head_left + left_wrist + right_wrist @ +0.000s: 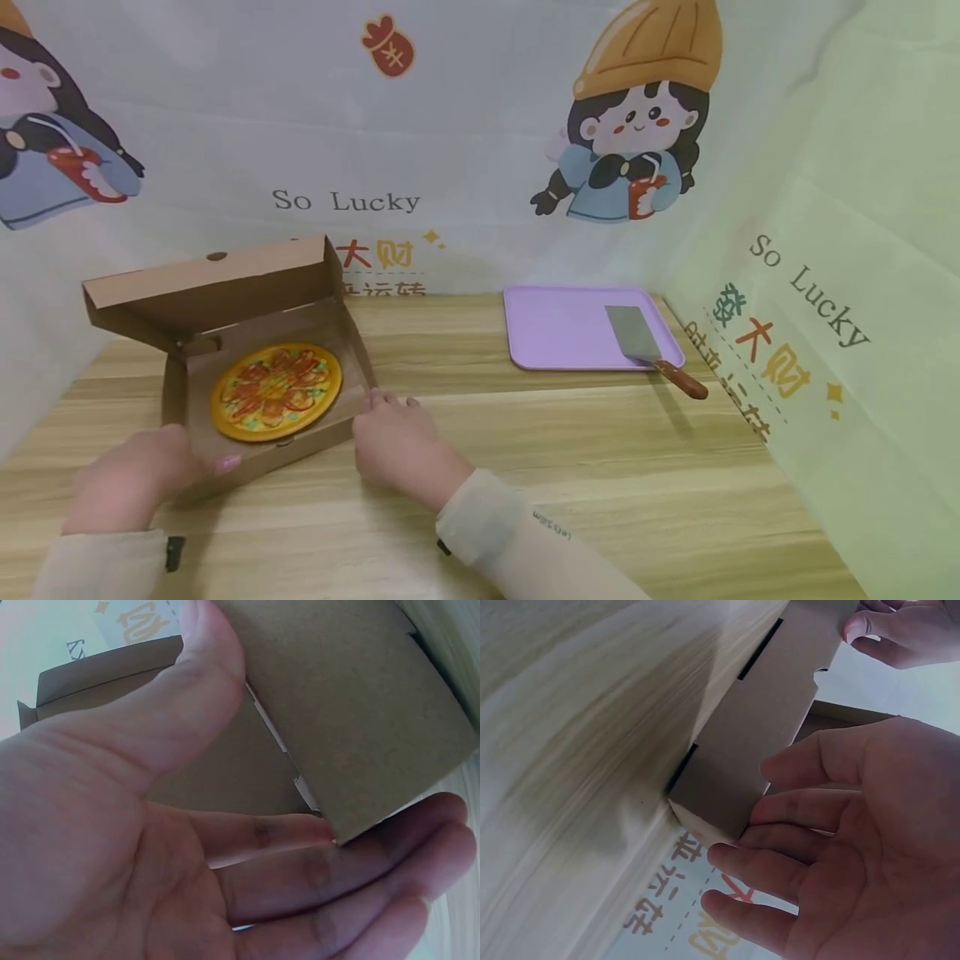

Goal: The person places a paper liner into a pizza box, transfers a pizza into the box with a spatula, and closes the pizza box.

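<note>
A brown cardboard pizza box (213,312) stands at the left of the table, its lid raised and leaning back. Inside lies a round pizza (277,392) with a golden crust and red and green toppings. My left hand (138,471) grips the box's near left corner; in the left wrist view the thumb lies over the rim of the box wall (360,712) and the other fingers are at the corner outside. At the near right corner, my right hand (397,446) holds the box with its fingertips at the rim of the front wall (757,712).
A purple tray (558,329) lies at the back right of the wooden table (570,467). On it rests a spatula (633,333) with a flat metal blade, its brown handle jutting past the tray's front edge. Printed cloth (480,150) encloses the back and sides.
</note>
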The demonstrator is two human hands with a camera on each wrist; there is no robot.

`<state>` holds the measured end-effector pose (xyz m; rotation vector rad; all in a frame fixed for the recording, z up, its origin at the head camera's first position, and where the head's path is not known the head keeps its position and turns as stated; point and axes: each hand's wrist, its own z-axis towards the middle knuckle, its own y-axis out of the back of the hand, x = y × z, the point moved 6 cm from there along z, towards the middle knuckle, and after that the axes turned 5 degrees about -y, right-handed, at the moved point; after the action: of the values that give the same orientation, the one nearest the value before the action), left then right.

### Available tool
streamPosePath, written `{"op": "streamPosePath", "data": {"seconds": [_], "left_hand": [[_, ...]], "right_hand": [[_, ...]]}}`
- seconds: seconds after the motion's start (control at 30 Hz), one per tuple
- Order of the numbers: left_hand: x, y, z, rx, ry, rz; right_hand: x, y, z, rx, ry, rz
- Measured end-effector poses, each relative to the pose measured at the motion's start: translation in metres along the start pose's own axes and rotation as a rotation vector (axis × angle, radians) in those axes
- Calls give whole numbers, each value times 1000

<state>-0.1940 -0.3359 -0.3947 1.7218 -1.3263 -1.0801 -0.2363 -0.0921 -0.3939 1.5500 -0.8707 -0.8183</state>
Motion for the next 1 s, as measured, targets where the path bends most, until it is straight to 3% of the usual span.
{"op": "streamPosePath", "data": {"seconds": [1.0], "left_hand": [[-21,2,6,-6,7,-16]], "right_hand": [[-14,2,-13,1,-58,-33]]}}
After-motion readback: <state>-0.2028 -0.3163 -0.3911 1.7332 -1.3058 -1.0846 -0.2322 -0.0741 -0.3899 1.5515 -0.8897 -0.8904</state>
